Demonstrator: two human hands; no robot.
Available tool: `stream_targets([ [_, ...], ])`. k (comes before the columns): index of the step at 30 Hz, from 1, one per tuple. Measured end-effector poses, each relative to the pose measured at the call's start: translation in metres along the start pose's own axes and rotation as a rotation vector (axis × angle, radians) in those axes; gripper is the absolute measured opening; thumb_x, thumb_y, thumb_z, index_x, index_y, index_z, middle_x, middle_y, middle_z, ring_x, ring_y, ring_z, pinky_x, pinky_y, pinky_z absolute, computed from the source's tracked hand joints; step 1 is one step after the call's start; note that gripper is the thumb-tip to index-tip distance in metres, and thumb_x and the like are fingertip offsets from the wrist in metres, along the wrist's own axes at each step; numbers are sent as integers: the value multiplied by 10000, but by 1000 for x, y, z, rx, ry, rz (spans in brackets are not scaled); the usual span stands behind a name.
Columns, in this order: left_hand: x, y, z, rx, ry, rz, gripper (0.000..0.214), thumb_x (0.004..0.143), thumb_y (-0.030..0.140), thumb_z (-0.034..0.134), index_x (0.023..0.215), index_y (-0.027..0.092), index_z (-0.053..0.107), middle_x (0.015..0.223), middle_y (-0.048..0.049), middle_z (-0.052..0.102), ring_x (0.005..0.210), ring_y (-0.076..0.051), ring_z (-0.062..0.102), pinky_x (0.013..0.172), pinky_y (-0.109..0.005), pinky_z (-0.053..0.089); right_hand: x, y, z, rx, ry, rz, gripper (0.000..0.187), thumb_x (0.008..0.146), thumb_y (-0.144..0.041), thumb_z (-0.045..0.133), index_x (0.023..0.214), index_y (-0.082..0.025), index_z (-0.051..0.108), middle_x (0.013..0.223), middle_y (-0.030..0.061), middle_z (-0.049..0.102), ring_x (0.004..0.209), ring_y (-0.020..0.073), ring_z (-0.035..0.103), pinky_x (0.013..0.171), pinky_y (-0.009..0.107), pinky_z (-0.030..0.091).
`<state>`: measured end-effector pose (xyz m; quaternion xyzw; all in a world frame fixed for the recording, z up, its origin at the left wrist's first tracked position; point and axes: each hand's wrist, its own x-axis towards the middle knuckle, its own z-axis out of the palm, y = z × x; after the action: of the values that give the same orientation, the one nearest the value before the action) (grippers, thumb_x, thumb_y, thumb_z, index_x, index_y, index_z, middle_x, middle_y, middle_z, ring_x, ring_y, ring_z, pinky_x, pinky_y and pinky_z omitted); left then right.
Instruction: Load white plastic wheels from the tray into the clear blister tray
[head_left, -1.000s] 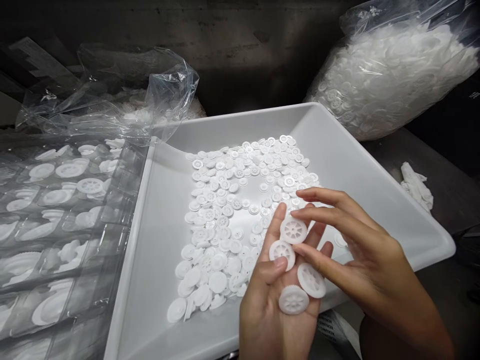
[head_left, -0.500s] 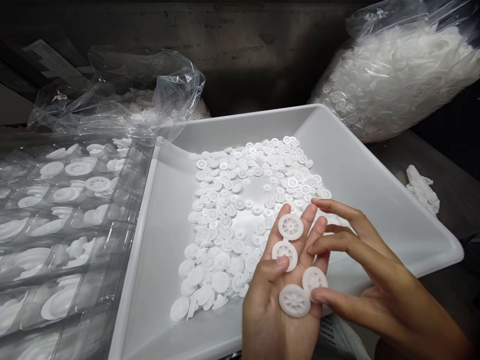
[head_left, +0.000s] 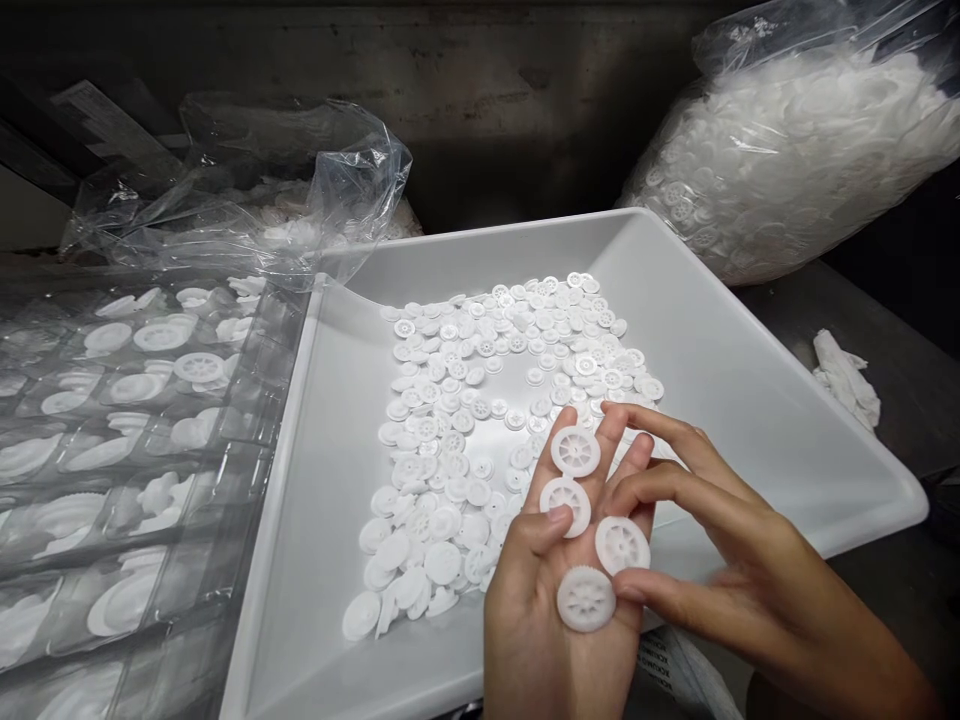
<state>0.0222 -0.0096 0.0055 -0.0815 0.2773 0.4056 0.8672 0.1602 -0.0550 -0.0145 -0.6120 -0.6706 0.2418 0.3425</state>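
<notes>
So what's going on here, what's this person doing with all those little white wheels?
A person has four small white plastic wheels lying on the open palm of their left hand, with their right hand curved close over them. Many more white wheels lie spread across a white tray below. A full clear plastic bag of white wheels sits behind the tray, and clear plastic packaging holding white parts lies to its left.
</notes>
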Motion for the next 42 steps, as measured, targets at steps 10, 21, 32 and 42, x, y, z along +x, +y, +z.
stream_targets([
  [10, 1, 0, 1, -8, -69, -19, 677, 900, 126, 407, 1570, 125, 315, 1330, -178, 718, 1235, -266, 680, 1059, -333, 525, 8, -1, 9, 266, 307, 180, 113, 948, -368, 720, 891, -305, 646, 1415, -26, 586, 1412, 231, 492, 1121, 360, 432],
  [21, 5, 3, -3, -60, -4, -54, 735, 919, 148, 445, 1622, 202, 236, 1344, -120, 720, 1301, -224, 635, 1191, -363, 406, -10, -7, 6, -292, 123, -311, 371, 897, -210, 750, 1237, -277, 618, 1548, 96, 346, 1437, 323, 344, 1158, 481, 399],
  [32, 6, 1, -15, -61, -94, -44, 688, 987, 190, 425, 1631, 207, 184, 1397, -137, 685, 1328, -228, 611, 1214, -393, 380, -6, -8, 10, -376, 223, -330, 349, 921, -101, 685, 1255, -185, 628, 1407, 119, 522, 1305, 291, 468, 1043, 452, 440],
  [42, 9, 1, -12, -102, -72, 8, 598, 1011, 208, 442, 1593, 193, 309, 1346, -161, 713, 1304, -257, 629, 1164, -395, 454, -5, -10, 7, -280, 164, -237, 379, 953, -90, 616, 1316, -195, 594, 1560, 115, 394, 1409, 299, 368, 1117, 451, 361],
])
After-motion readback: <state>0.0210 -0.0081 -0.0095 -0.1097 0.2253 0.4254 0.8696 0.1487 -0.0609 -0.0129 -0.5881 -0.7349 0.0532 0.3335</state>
